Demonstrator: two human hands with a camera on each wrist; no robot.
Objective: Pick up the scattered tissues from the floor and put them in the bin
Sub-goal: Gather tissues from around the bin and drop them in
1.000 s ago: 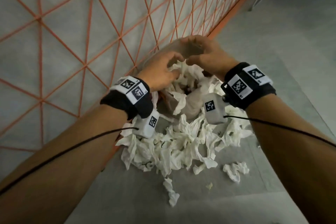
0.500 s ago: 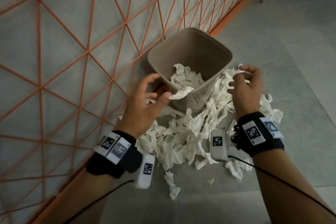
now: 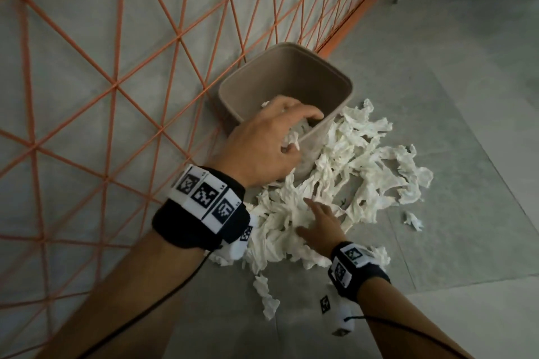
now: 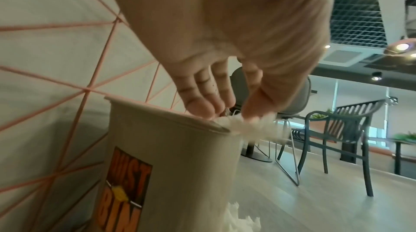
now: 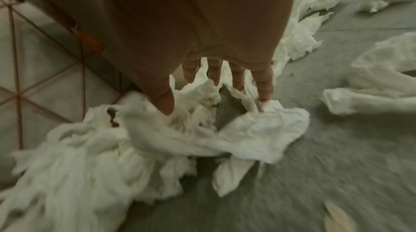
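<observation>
From the head view, the left hand (image 3: 262, 146) pinched a wad of white tissue at the near rim of the tan square plastic bin (image 3: 335, 76), which stood against the orange-lattice wall (image 3: 116, 67). The right hand (image 3: 319, 223), fingers spread, pressed on the heap of crumpled white tissues (image 3: 364, 172) on the grey tiled floor (image 3: 466, 154).

The left wrist view showed fingertips (image 4: 200, 109) nipping that tissue wad (image 4: 252, 129) beside the bin's rim.

The right wrist view showed straight fingers (image 5: 263, 83) digging into the pile. Most tissues remained on the floor, so the job looked barely started.
</observation>
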